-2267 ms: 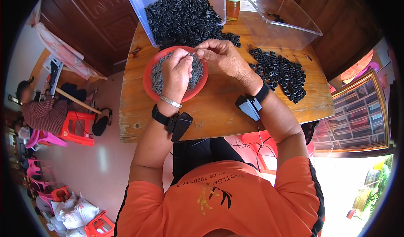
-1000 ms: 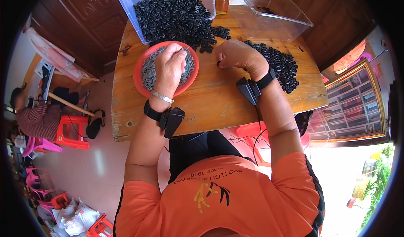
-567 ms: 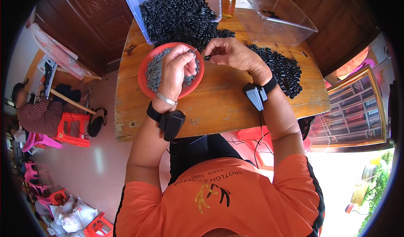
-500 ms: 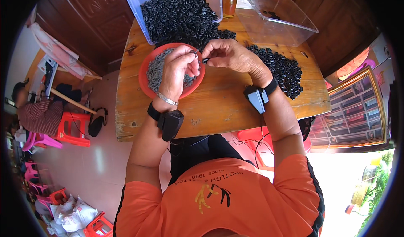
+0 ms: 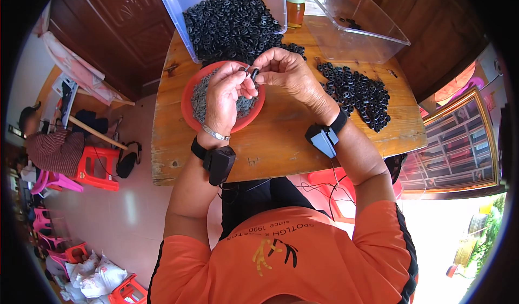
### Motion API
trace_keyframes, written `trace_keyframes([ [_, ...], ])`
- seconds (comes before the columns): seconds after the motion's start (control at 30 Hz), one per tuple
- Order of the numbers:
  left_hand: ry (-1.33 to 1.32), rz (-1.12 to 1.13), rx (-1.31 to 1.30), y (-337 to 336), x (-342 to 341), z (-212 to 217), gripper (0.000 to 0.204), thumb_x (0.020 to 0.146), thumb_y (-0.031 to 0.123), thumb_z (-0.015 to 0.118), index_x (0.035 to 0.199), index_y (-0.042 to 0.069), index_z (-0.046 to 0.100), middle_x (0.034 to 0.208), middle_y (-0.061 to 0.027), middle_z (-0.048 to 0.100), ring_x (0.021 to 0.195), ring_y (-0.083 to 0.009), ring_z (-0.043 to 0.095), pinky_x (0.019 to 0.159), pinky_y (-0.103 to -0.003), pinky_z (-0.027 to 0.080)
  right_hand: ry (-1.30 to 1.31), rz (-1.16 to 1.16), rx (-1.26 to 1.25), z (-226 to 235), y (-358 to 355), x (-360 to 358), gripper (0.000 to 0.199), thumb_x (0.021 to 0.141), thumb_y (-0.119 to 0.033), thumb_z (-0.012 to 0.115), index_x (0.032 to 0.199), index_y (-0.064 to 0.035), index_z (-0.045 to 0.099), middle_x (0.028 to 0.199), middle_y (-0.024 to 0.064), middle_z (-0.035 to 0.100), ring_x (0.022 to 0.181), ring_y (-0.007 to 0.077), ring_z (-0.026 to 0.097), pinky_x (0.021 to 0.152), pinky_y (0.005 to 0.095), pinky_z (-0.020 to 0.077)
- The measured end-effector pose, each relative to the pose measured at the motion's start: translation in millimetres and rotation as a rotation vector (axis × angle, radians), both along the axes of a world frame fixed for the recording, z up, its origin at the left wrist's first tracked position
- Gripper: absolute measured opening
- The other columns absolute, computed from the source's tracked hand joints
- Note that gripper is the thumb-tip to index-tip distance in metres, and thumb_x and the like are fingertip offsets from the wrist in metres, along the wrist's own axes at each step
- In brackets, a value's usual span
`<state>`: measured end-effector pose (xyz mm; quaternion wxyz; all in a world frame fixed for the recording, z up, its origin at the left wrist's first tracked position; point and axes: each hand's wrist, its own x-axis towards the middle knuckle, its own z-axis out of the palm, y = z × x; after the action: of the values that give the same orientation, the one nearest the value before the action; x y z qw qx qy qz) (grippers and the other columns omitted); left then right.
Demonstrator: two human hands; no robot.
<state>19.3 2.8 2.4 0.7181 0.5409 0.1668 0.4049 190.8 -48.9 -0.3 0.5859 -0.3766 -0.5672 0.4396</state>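
Observation:
My left hand (image 5: 224, 93) hovers over the red bowl (image 5: 187, 112) with its fingertips pinched. A thin grey pin-like piece (image 5: 247, 68) pokes up from them, too small to make out well. Just to the right, my right hand (image 5: 289, 76) is closed, thumb and forefinger gripping a small black oval piece (image 5: 254, 75). That piece is right beside the left fingertips; whether it touches the pin I cannot tell. Inside the bowl lie many thin grey pieces (image 5: 199, 101). Small black pieces with two holes (image 5: 232, 25) fill the tipped clear bin behind it.
More black pieces (image 5: 359, 96) are spread on the wooden table (image 5: 281, 147) at right. A clear tray (image 5: 367, 42) with a few dark pieces and a jar of amber liquid (image 5: 295, 9) stand at the back. A person (image 5: 54, 150) sits near red stools at far left.
My right hand has moved slightly left, bringing the black piece up close to my left fingertips. The black piece now looks more upright. The whole view has shifted a little.

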Motion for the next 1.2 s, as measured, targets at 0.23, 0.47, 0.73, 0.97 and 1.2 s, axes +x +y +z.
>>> trace_keyframes([
  [0.23,-0.02,-0.014,0.002,2,-1,-3,0.016,0.087,0.016,0.049,0.084,0.002,0.055,0.07,-0.0061,0.059,0.06,-0.0145,0.057,0.058,-0.025,0.045,0.051,-0.041,-0.002,2,-4,-8,0.02,0.081,0.005,0.063,0.1,-0.0014,0.06,0.09,0.003,0.064,0.083,0.0093,0.061,0.077,0.0244,0.0517],
  [0.47,-0.009,0.023,0.005,2,1,-4,0.017,0.087,0.017,0.049,0.082,0.003,0.055,0.069,-0.005,0.058,0.059,-0.0129,0.055,0.057,-0.024,0.044,-0.088,-0.135,0.048,6,-7,-13,0.023,0.083,0.001,0.063,0.106,0.0003,0.061,0.091,0.0019,0.064,0.084,0.0063,0.058,0.077,0.0215,0.0489],
  [0.73,0.198,0.182,0.155,-1,2,-4,0.012,0.086,0.014,0.053,0.081,0.004,0.056,0.065,-0.0001,0.056,0.055,-0.0066,0.052,0.052,-0.02,0.04,-0.119,-0.204,-0.05,9,-8,1,0.026,0.085,-0.004,0.064,0.11,-0.0005,0.061,0.087,0.0005,0.063,0.082,0.0061,0.057,0.074,0.0216,0.0483],
  [0.97,0.25,0.165,0.192,-6,4,-3,0.012,0.085,0.013,0.054,0.08,0.003,0.056,0.065,0.0006,0.055,0.056,-0.0056,0.05,0.051,-0.02,0.039,-0.239,-0.22,-0.026,11,-9,2,0.019,0.086,-0.006,0.062,0.104,-0.0026,0.065,0.087,-0.0001,0.063,0.078,0.0064,0.055,0.073,0.0218,0.0477],
  [1.2,0.242,0.157,0.191,-6,6,-5,0.012,0.086,0.012,0.053,0.08,0.002,0.056,0.065,0.0001,0.054,0.056,-0.0058,0.05,0.051,-0.02,0.041,-0.203,-0.19,-0.029,11,-9,2,0.018,0.086,-0.007,0.062,0.103,-0.0027,0.065,0.086,0.0003,0.063,0.077,0.0067,0.056,0.072,0.0225,0.0484],
])
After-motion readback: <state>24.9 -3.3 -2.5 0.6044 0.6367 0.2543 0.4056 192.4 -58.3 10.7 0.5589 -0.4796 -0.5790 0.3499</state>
